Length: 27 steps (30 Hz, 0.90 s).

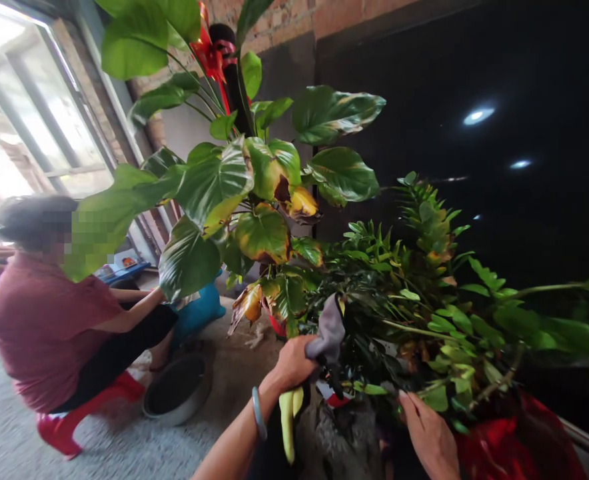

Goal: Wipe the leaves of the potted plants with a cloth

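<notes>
My left hand (pixel 294 363), with a bangle at the wrist, is closed around a bunched grey cloth (pixel 328 327) in front of the leafy plants. A yellow-green strip, apparently a limp leaf (pixel 288 420), hangs below that hand. Lower right, my right hand (pixel 428 430) has its fingers pinched together at the low edge of the foliage; what lies between them is too small to make out. Close to both hands is a dense plant with small glossy leaves (pixel 439 327). Behind my left hand stands a tall broad-leaved plant (pixel 219 180), several leaves yellowed and browned.
To the left, a person (pixel 49 320) sits on a red stool (pixel 89 413) beside a grey basin (pixel 177 393) and a blue bag (pixel 202 310). Red wrapping (pixel 519 440) lies at lower right. A dark glossy panel (pixel 539 120) stands behind the plants.
</notes>
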Each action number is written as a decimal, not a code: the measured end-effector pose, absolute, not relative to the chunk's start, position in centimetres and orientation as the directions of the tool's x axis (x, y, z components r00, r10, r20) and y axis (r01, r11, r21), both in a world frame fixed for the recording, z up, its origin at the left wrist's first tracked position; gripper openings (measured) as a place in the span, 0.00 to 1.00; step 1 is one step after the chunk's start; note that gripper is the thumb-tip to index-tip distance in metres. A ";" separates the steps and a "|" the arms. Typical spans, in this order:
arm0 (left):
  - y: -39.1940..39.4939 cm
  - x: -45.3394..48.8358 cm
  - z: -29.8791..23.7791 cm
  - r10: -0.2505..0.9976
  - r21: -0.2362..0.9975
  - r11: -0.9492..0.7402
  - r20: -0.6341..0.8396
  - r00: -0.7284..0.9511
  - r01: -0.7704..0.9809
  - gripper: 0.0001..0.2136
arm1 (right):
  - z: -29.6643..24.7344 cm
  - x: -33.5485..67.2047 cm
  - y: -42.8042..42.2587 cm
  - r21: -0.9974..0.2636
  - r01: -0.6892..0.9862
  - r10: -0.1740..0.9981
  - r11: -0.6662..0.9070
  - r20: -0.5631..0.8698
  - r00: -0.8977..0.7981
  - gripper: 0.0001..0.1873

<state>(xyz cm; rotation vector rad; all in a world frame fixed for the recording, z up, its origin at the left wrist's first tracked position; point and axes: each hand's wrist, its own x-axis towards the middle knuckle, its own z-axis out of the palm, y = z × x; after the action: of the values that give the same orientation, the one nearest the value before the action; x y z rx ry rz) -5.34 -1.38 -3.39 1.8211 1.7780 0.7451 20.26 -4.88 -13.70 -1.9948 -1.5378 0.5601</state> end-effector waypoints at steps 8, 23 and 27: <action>0.9 -7.5 -0.4 0.862 0.839 -0.203 0.397 -0.314 0.504 0.23 | -13.1 20.5 -4.9 -0.654 0.721 0.967 -0.230 -0.070 0.245 0.22; -0.5 -5.3 -2.4 0.978 0.892 -0.024 0.113 -0.172 0.451 0.04 | -12.8 20.5 -5.0 -0.608 0.754 0.965 -0.250 -0.092 0.245 0.22; 0.9 -5.5 -0.6 0.907 0.901 -0.074 0.239 -0.347 0.426 0.12 | -12.7 20.3 -4.9 -0.630 0.727 0.961 -0.272 -0.135 0.242 0.22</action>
<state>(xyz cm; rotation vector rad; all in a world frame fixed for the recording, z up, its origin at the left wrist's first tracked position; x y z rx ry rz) -5.50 0.91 -0.59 1.4323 1.7555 1.4141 20.26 -4.86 -12.65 -2.0803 -1.5412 0.7097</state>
